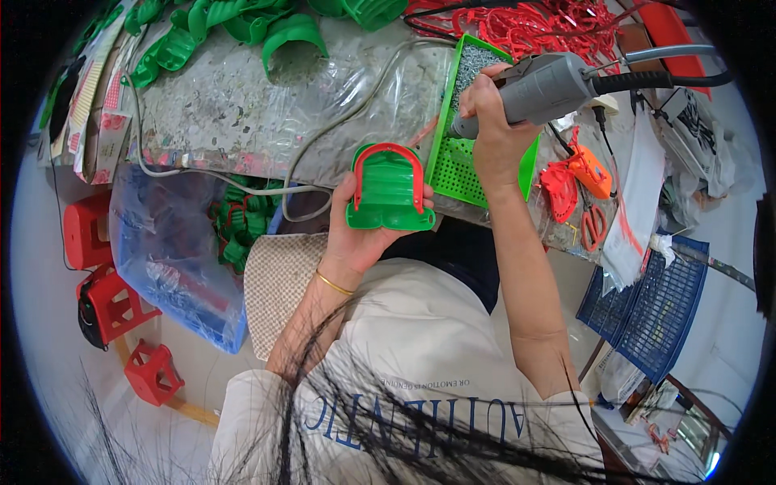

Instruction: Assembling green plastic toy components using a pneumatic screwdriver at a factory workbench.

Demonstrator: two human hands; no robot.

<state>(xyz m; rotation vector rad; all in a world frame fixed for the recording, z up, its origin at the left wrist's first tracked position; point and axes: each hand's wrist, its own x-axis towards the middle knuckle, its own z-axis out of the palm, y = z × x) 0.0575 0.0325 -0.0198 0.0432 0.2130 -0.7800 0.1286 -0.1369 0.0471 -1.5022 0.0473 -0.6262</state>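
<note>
My left hand (352, 244) is closed on a green plastic shell (388, 192) with a scalloped front edge, held in front of my body near the table edge. A red U-shaped handle (390, 148) lies along the shell's rim, its ends at the two front corners. My right hand (493, 129) is wrapped round a grey electric screwdriver (548, 87) with a black cable sleeve. Its nose points down and left over a bright green perforated basket (461, 184), apart from the shell. Small silvery screws (478, 65) fill the basket's far part.
More green shells (293, 40) lie at the far left, and red handles (533, 31) are heaped at the far right. A grey cable (311, 145) winds across the table (218, 113). Right of the basket are red-handled scissors (594, 226). A blue plastic-lined crate (174, 250) holds assembled green-and-red pieces.
</note>
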